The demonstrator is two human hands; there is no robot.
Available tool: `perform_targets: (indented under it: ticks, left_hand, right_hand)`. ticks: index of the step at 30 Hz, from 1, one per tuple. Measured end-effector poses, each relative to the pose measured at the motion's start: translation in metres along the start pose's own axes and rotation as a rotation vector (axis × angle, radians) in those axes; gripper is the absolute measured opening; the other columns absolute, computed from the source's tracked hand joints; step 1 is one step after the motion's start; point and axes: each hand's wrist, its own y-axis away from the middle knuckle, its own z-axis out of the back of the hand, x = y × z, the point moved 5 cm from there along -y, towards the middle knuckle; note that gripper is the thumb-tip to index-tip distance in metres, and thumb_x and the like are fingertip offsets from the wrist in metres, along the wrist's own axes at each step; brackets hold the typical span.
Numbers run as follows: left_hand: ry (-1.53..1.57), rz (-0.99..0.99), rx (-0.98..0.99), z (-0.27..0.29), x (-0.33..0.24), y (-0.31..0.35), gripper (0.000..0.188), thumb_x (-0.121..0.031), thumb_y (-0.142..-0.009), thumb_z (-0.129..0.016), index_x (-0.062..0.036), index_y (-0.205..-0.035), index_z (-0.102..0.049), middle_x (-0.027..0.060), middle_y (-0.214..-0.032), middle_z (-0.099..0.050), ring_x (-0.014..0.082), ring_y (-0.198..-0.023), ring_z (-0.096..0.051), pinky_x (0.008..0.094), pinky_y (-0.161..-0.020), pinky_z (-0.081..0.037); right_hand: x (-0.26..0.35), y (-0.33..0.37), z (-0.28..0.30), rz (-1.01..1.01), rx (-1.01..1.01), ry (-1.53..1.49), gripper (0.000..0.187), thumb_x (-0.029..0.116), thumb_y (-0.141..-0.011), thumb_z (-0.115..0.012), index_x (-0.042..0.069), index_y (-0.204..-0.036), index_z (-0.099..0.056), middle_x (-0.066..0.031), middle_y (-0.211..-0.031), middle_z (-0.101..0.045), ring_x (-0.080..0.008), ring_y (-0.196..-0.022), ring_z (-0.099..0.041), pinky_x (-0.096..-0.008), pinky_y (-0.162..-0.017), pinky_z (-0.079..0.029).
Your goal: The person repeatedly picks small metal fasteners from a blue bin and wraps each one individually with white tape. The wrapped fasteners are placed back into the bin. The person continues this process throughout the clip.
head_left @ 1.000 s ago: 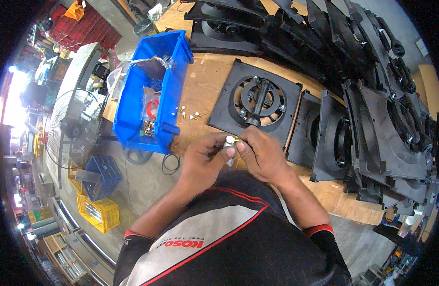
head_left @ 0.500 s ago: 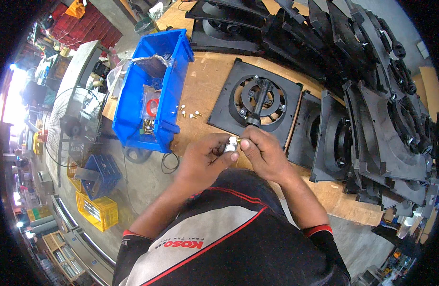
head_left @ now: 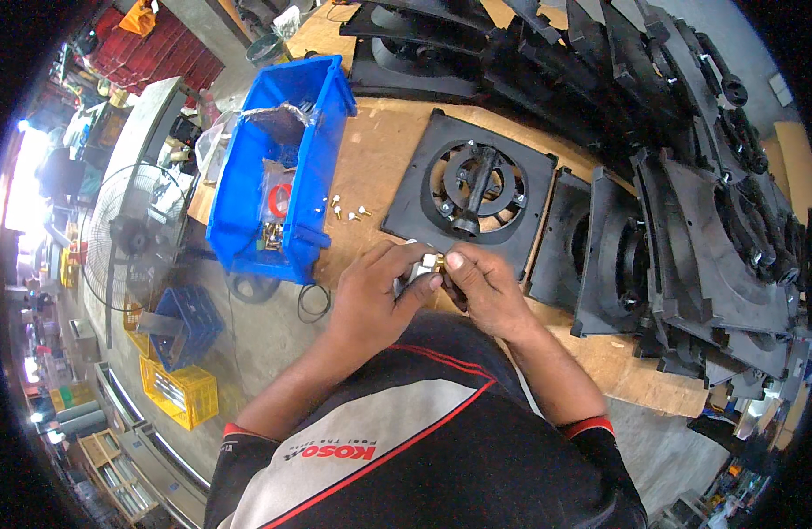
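Observation:
Close in front of my body, my left hand [head_left: 377, 280] is closed round a small white fitting [head_left: 430, 261] with a grey-white body, partly hidden by the fingers. My right hand [head_left: 489, 289] pinches the brass-coloured end [head_left: 440, 262] of this piece between thumb and forefinger. Just beyond the hands lies a black square panel [head_left: 417, 173] on the table. It has a round opening with a ring and a black tube [head_left: 482, 188] across it. Several small white-and-brass fittings [head_left: 353, 216] lie loose left of the panel.
A blue bin [head_left: 315, 203] with bagged parts stands left on the wooden table [head_left: 379, 123]. Stacked black panels [head_left: 613, 238] crowd the right and far sides. Down to the left are a standing fan [head_left: 133, 238], a blue crate [head_left: 187, 328] and a yellow crate [head_left: 184, 392].
Both hands remain together round the white fitting, with small shifts of the fingers. The fitting has turned slightly, and more of its brass end shows.

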Motion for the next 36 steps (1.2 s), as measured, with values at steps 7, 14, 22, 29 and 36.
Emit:
perform_targets:
  ticks: [7,14,22,29,36]
  left_hand:
    - [0.228,0.026,-0.058,-0.008,0.006,0.001,0.028,-0.018,-0.088,-0.07,-0.0042,-0.111,-0.066,0.0161,-0.095,-0.066,0.0307,-0.083,-0.066,0.0384,-0.07,-0.05]
    - [0.218,-0.056,-0.108,-0.008,0.017,0.004,0.023,-0.015,-0.088,-0.07,-0.0041,-0.109,-0.068,0.014,-0.09,-0.068,0.0277,-0.079,-0.066,0.0339,-0.07,-0.051]
    - [0.394,0.172,-0.01,-0.006,0.016,0.007,0.023,-0.013,-0.091,-0.067,-0.0012,-0.11,-0.067,0.0135,-0.087,-0.069,0.019,-0.078,-0.066,0.0316,-0.071,-0.051]
    - [0.233,0.1,-0.066,-0.002,0.01,0.008,0.023,-0.015,-0.09,-0.068,-0.0037,-0.11,-0.068,0.0134,-0.088,-0.067,0.0246,-0.073,-0.065,0.0341,-0.066,-0.048]
    - [-0.002,-0.098,-0.155,0.002,0.004,0.006,0.025,-0.021,-0.088,-0.068,-0.006,-0.108,-0.068,0.0134,-0.087,-0.067,0.0309,-0.079,-0.064,0.0402,-0.07,-0.047]
  right_hand:
    - [-0.018,0.002,-0.007,-0.389,0.048,-0.555,0.041,0.039,-0.104,-0.044,0.007,-0.08,-0.053,-0.0013,-0.062,-0.048,-0.0091,-0.046,-0.041,-0.0263,-0.042,-0.033]
    - [0.009,0.002,0.002,0.318,-0.131,0.467,0.032,0.036,-0.098,-0.054,0.004,-0.098,-0.059,-0.0155,-0.081,-0.06,-0.0314,-0.066,-0.058,-0.0423,-0.059,-0.046]
    - [0.022,-0.001,-0.002,0.487,-0.127,0.673,0.028,0.032,-0.098,-0.053,0.005,-0.097,-0.058,-0.0174,-0.081,-0.056,-0.0407,-0.076,-0.058,-0.049,-0.065,-0.046]
    - [0.029,0.0,-0.007,0.389,-0.179,0.559,0.03,0.029,-0.102,-0.048,0.003,-0.09,-0.055,-0.0182,-0.076,-0.054,-0.0395,-0.069,-0.057,-0.046,-0.062,-0.044]
    - [0.011,-0.002,-0.006,0.12,-0.1,0.242,0.036,0.032,-0.103,-0.047,0.001,-0.087,-0.055,-0.0193,-0.075,-0.054,-0.0377,-0.068,-0.055,-0.0428,-0.063,-0.044]
